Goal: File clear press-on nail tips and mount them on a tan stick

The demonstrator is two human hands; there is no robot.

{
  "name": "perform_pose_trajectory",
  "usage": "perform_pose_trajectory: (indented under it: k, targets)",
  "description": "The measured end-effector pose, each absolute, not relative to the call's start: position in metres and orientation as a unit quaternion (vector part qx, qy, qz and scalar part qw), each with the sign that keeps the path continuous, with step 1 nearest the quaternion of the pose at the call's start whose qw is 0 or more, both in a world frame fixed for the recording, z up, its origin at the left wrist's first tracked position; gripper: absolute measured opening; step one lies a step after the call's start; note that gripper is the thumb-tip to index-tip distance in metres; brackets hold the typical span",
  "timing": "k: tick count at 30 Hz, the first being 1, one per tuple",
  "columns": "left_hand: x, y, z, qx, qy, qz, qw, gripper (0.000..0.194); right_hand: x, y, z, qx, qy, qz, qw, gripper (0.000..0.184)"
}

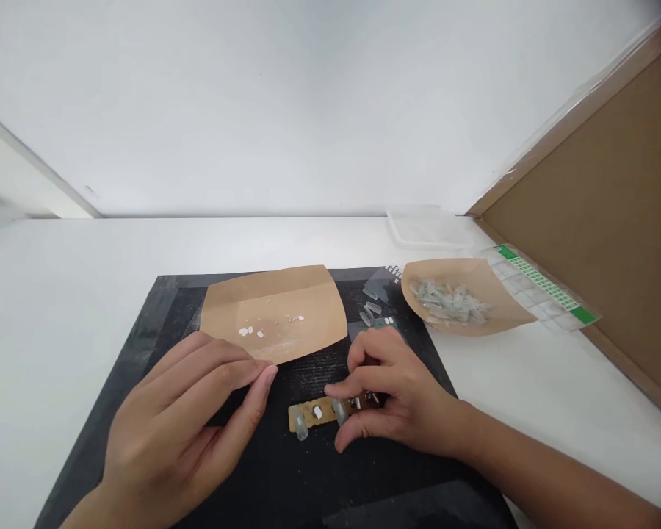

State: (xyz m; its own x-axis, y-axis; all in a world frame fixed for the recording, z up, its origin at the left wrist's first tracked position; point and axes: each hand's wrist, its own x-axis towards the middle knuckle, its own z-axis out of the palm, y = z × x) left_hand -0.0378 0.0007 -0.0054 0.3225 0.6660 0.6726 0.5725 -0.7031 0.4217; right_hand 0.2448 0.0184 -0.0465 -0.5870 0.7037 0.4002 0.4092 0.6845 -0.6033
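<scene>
My right hand (pixel 388 393) rests on the black mat (pixel 159 323), with its fingers curled round the right end of a small tan strip (pixel 313 416) that carries a few clear pieces and metal contacts. My left hand (pixel 192 422) lies just left of the strip, fingers together and stretched out, fingertips close to the near edge of a brown paper tray (pixel 275 308). That tray holds a few small white bits (pixel 250 331). Some clear pieces (pixel 371 308) lie loose on the mat behind my right hand.
A second brown paper tray (pixel 468 272) at the right holds a heap of clear pieces (pixel 449 301). A clear strip with green edging (pixel 540 286) leans beside it. A clear plastic box (pixel 427 228) stands further back. A cardboard wall (pixel 600 220) bounds the white table at right.
</scene>
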Motion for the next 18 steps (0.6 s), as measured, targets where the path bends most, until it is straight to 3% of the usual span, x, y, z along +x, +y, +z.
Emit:
perform_pose_trajectory:
  k: [4,9,18]
  targets:
    - [-0.037,0.0,-0.004,0.81,0.386,0.439,0.05,0.016,0.246,0.02,-0.044,-0.312,-0.871,0.202,0.32,0.056]
    - [-0.036,0.001,-0.002,0.81,0.388,0.438,0.046,0.016,0.25,0.02,-0.034,-0.303,-0.881,0.148,0.332,0.08]
    - [-0.037,0.0,-0.001,0.803,0.389,0.45,0.033,0.019,0.254,0.018,-0.03,-0.213,-0.922,0.075,0.316,0.027]
